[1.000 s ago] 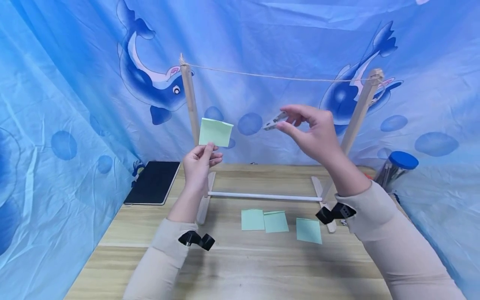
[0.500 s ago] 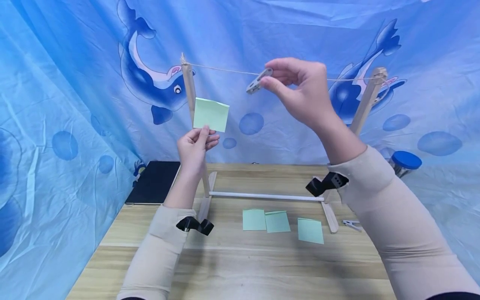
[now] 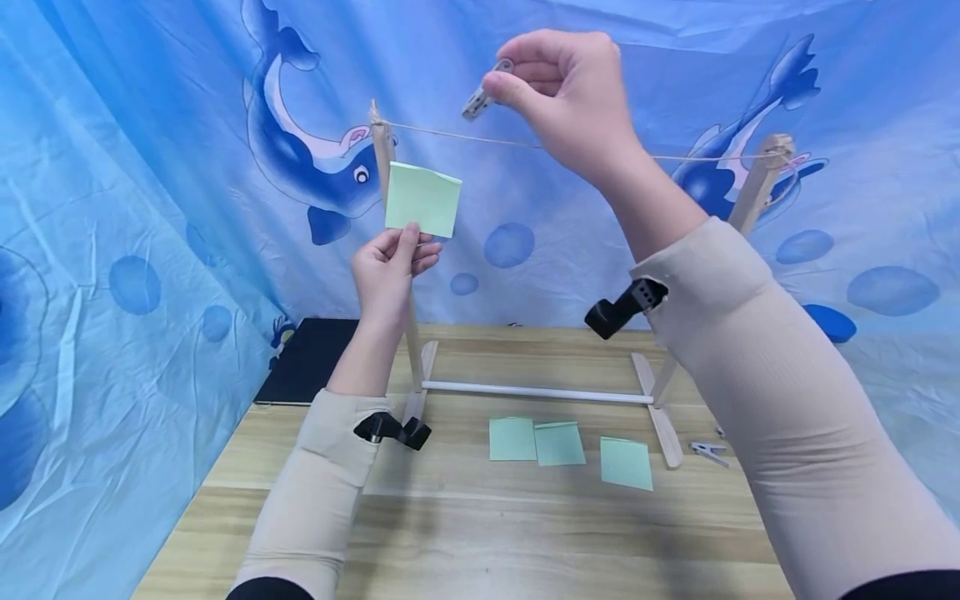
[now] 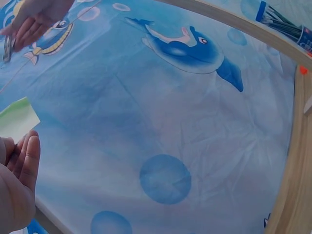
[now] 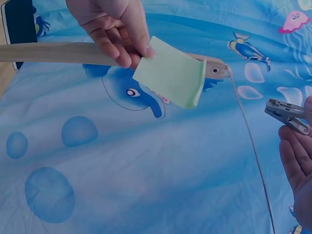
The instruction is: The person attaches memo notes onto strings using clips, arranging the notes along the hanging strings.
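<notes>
My left hand [image 3: 388, 271] pinches a green sticky note [image 3: 424, 200] by its lower edge and holds it up just below the string [image 3: 465, 136], near the left wooden post [image 3: 382, 150]. The note's top edge is folded over, as the right wrist view shows. My right hand [image 3: 573, 100] is raised above the string, pinching a grey clothespin [image 3: 480, 93] between thumb and fingers. In the right wrist view the clothespin [image 5: 286, 113] points toward the string and the note. Air separates the clothespin from both.
Several things lie on the wooden table [image 3: 480, 533]: green notes [image 3: 512, 439] in front of the frame's white crossbar [image 3: 536, 391], another clothespin [image 3: 708, 452] at right, and a black notebook [image 3: 307, 362] at left. A blue-lidded jar [image 3: 831, 322] is partly behind my right sleeve.
My right hand has risen with the clothespin and shifted left, from below the string to above it. My left hand has lifted the sticky note closer to string height.
</notes>
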Tool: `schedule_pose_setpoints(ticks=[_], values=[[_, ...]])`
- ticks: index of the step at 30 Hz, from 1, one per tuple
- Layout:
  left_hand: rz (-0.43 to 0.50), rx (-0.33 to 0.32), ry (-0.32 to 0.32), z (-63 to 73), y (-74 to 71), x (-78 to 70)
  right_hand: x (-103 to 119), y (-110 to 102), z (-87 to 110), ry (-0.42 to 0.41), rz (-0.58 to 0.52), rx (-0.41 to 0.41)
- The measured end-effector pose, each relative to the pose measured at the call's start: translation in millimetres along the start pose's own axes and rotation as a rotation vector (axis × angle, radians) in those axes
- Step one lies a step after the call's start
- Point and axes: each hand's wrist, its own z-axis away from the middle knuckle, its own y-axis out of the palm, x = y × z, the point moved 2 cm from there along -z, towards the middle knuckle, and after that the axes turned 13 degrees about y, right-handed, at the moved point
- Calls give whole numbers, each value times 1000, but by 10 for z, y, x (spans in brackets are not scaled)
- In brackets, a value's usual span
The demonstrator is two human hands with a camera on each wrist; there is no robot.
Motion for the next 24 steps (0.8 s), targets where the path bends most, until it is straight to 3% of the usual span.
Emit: schedule_pose_setpoints(ticks=[13,24], values=[[19,-3,21,-28,107,-92,91,319,-197,73,118,64],[34,12,43,-57,160,-144,120,371,-182,60,115,93]])
